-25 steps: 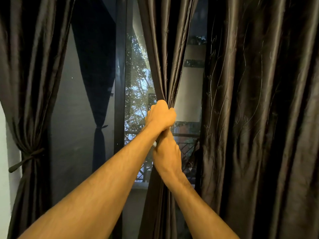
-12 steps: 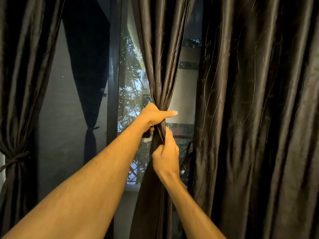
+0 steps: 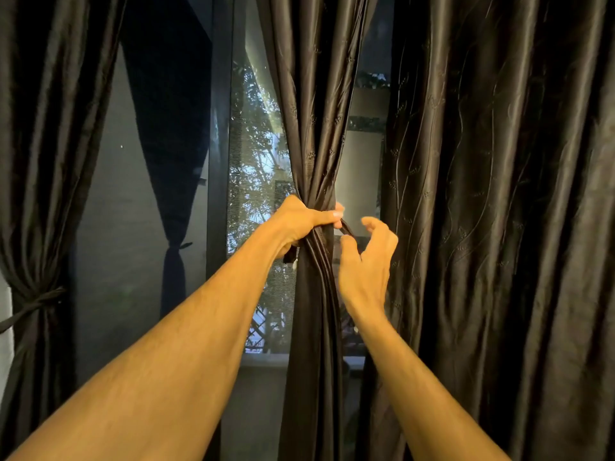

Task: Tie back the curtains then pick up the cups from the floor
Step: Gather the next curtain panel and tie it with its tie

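Left hand (image 3: 304, 222) clamped round gathered curtain (image 3: 316, 128); right hand (image 3: 366, 261) spread, just right of grip beside tie end (image 3: 347, 229). Risk: pinch misses, tie slips, folds spill.

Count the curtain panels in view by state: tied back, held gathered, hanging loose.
Tied back: 1, the left curtain
Held gathered: 1, the middle curtain, gripped by the left hand
Hanging loose: 1, the right curtain
Total: 3
Not counted: the tied shape in the glass, apparently a reflection.
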`<control>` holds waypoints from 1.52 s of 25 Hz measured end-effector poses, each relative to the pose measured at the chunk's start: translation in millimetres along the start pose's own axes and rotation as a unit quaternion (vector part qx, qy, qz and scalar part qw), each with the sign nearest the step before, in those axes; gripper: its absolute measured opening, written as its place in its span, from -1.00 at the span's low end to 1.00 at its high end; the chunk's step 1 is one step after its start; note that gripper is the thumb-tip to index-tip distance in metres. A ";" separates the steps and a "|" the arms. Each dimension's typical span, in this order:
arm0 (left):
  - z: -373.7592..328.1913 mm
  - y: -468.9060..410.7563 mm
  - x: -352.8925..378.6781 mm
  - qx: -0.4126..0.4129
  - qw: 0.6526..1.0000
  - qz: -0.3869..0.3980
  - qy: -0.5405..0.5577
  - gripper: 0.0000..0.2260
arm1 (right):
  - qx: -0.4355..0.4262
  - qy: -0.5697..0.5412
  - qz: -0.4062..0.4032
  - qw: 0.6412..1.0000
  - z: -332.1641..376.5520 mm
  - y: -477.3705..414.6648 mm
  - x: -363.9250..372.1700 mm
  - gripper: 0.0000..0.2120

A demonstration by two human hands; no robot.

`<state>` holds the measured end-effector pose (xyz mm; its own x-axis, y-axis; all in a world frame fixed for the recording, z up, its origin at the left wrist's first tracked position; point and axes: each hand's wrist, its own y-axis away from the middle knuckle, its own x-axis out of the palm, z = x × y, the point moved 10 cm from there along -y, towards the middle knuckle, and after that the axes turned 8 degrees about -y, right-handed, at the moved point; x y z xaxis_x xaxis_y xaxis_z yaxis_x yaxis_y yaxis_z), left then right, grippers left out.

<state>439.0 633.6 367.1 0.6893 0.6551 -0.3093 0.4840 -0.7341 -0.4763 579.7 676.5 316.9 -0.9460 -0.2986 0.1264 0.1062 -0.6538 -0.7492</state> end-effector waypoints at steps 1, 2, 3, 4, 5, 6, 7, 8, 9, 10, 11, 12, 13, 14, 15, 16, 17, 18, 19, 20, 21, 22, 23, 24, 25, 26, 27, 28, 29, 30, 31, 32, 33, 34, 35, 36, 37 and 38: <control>-0.1 0.2 -0.7 0.005 1.000 0.002 0.002 -0.88 | 0.002 0.030 0.030 0.999 1.3 -9.7 3.9 -0.51; -1.5 0.9 -1.0 0.011 1.000 0.007 0.006 -0.86 | 0.009 0.066 0.076 0.995 -1.1 -19.6 12.2 -0.44; -3.9 2.9 -0.3 0.018 1.000 0.013 0.008 -0.82 | 0.014 0.096 0.120 0.988 -5.2 -29.2 20.6 -0.45; -6.9 5.3 -0.3 0.025 1.000 0.019 0.003 -0.77 | 0.018 0.123 0.145 0.982 -6.2 -37.5 24.5 -0.54; -7.7 5.7 -1.6 0.027 0.999 0.017 -0.008 -0.72 | 0.008 0.148 0.141 0.979 -3.8 -47.6 22.3 -0.66; -8.0 5.4 -3.9 0.026 0.999 0.013 -0.028 -0.68 | -0.008 0.166 0.123 0.978 1.6 -56.9 16.8 -0.74; -7.8 3.3 -6.6 0.025 0.998 0.004 -0.059 -0.66 | -0.019 0.178 0.109 0.978 7.1 -65.4 10.9 -0.76; -8.3 1.6 -9.2 0.026 0.995 -0.005 -0.095 -0.64 | -0.020 0.187 0.109 0.976 13.2 -71.1 7.8 -0.76; -7.6 -0.9 -11.1 0.021 0.991 -0.019 -0.130 -0.59 | -0.014 0.189 0.121 0.974 18.1 -74.4 7.8 -0.76; -6.9 -3.0 -12.9 0.012 0.986 -0.038 -0.162 -0.52 | 0.002 0.176 0.137 0.975 21.7 -75.1 9.6 -0.76; -6.1 -5.3 -14.8 0.002 0.979 -0.058 -0.193 -0.48 | 0.022 0.153 0.155 0.976 23.6 -73.7 12.7 -0.75; -8.7 -3.3 -14.7 -0.006 0.970 -0.076 -0.229 -0.50 | 0.048 0.128 0.172 0.976 25.0 -68.7 15.6 -0.71; -11.7 0.1 -15.1 -0.009 0.957 -0.096 -0.275 -0.57 | 0.081 0.106 0.192 0.972 23.8 -61.3 19.3 -0.68; -14.9 3.9 -15.6 -0.013 0.936 -0.113 -0.332 -0.63 | 0.120 0.083 0.213 0.966 21.1 -51.9 24.5 -0.69; -16.5 5.1 -16.0 -0.019 0.911 -0.125 -0.392 -0.66 | 0.162 0.055 0.228 0.958 17.2 -42.1 29.1 -0.75; -19.9 8.3 -16.3 -0.020 0.887 -0.132 -0.442 -0.66 | 0.205 0.016 0.235 0.950 13.5 -33.4 33.3 -0.82; -23.5 9.9 -16.1 -0.018 0.867 -0.134 -0.480 -0.66 | 0.245 -0.032 0.236 0.940 11.0 -25.9 37.5 -0.86; -26.1 10.8 -16.6 -0.019 0.854 -0.131 -0.503 -0.66 | 0.279 -0.078 0.237 0.927 9.0 -19.8 41.5 -0.87; -25.9 10.2 -17.9 -0.030 0.849 -0.124 -0.513 -0.66 | 0.308 -0.119 0.238 0.913 7.3 -14.7 45.4 -0.87; -23.0 8.8 -20.6 -0.046 0.851 -0.115 -0.511 -0.65 | 0.332 -0.152 0.242 0.899 4.9 -10.2 49.2 -0.87; -18.9 6.3 -23.3 -0.065 0.856 -0.103 -0.502 -0.64 | 0.351 -0.179 0.247 0.885 2.1 -5.3 53.3 -0.86; -14.4 3.8 -23.7 -0.080 0.866 -0.086 -0.486 -0.62 | 0.362 -0.196 0.256 0.874 0.0 0.1 57.2 -0.83; -10.4 1.6 -21.9 -0.089 0.878 -0.066 -0.465 -0.60 | 0.363 -0.200 0.267 0.870 -1.2 4.6 61.0 -0.81; -7.1 0.1 -19.0 -0.098 0.892 -0.045 -0.439 -0.55 | 0.355 -0.191 0.276 0.873 -1.4 7.3 63.8 -0.81; -4.4 -0.8 -15.6 -0.107 0.906 -0.023 -0.409 -0.49 | 0.341 -0.176 0.278 0.881 -2.0 8.8 65.2 -0.82; -1.8 0.4 -12.6 -0.120 0.920 -0.003 -0.372 -0.43 | 0.326 -0.156 0.273 0.892 -2.8 8.8 65.1 -0.83; -0.2 3.9 -10.3 -0.133 0.935 0.009 -0.328 -0.40 | 0.312 -0.133 0.260 0.904 -5.1 6.7 63.7 -0.85; 2.0 7.8 -10.5 -0.141 0.951 0.008 -0.276 -0.44 | 0.298 -0.110 0.240 0.917 -9.5 3.2 61.1 -0.87; 3.7 10.8 -11.5 -0.142 0.966 -0.002 -0.217 -0.55 | 0.280 -0.091 0.218 0.930 -12.9 -0.3 57.7 -0.88; 5.7 14.0 -12.3 -0.139 0.978 -0.014 -0.153 -0.71 | 0.258 -0.073 0.196 0.943 -16.5 -4.2 54.4 -0.87; 8.6 18.5 -11.1 -0.142 0.986 -0.019 -0.081 -0.88 | 0.236 -0.062 0.177 0.953 -18.6 -7.0 52.1 -0.86; 11.7 22.8 -7.6 -0.144 0.989 -0.017 -0.013 -0.95 | 0.219 -0.063 0.165 0.960 -19.7 -8.3 50.6 -0.87; 14.5 26.5 -4.2 -0.146 0.988 -0.014 0.041 -0.90 | 0.210 -0.076 0.157 0.962 -19.0 -7.5 50.0 -0.89; 16.3 29.4 -3.0 -0.146 0.986 -0.017 0.074 -0.86 | 0.207 -0.094 0.153 0.962 -17.6 -5.9 50.1 -0.87; 17.8 31.4 -3.4 -0.144 0.985 -0.024 0.088 -0.83 | 0.207 -0.112 0.154 0.960 -16.5 -4.1 51.2 -0.85; 20.9 32.0 -5.5 -0.144 0.985 -0.032 0.088 -0.81 | 0.207 -0.125 0.160 0.957 -14.8 -2.6 52.7 -0.83; 23.0 33.5 -7.8 -0.145 0.985 -0.036 0.082 -0.80 | 0.209 -0.135 0.168 0.954 -14.0 -1.2 55.0 -0.81; 24.5 34.9 -9.8 -0.148 0.986 -0.032 0.071 -0.80 | 0.213 -0.143 0.174 0.951 -14.4 -0.2 56.9 -0.80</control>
<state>435.9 605.9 333.4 0.7105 0.6859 -0.1572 0.6510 -0.7255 -0.2232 521.5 669.7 314.9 -0.7153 -0.6853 0.1365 0.5695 -0.6849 -0.4544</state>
